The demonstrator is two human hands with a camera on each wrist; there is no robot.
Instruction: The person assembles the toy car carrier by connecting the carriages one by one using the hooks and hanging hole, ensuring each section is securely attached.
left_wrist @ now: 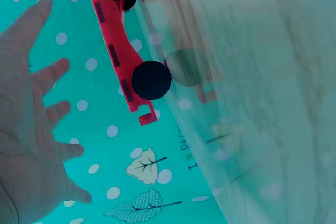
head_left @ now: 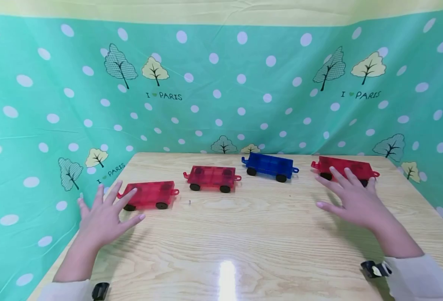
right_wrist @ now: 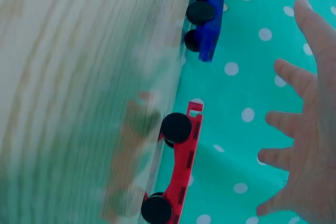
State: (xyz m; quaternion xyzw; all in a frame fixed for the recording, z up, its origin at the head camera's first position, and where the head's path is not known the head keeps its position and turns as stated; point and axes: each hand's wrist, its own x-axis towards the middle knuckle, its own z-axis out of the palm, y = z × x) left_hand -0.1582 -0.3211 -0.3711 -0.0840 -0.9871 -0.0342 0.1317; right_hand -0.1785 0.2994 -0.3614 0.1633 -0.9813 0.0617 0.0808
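Note:
Four is avoided here: several toy train cars with black wheels and end hooks stand in a slanting row on the table. My left hand (head_left: 102, 223) hovers with spread fingers by the leftmost red car (head_left: 151, 194), apart from it in the left wrist view, where that red car's side (left_wrist: 113, 35) shows. Right of it stand another red car (head_left: 213, 177) and a blue car (head_left: 269, 164). My right hand (head_left: 358, 200), fingers spread, is raised in front of the rightmost red car (head_left: 330, 165) and covers part of it. A gap separates the two in the right wrist view.
The wooden table (head_left: 191, 242) has a glossy surface that mirrors the cars. A teal cloth (head_left: 206, 75) with white dots and printed trees hangs behind and along both sides. A tiny dark speck (head_left: 189, 202) lies near the left cars.

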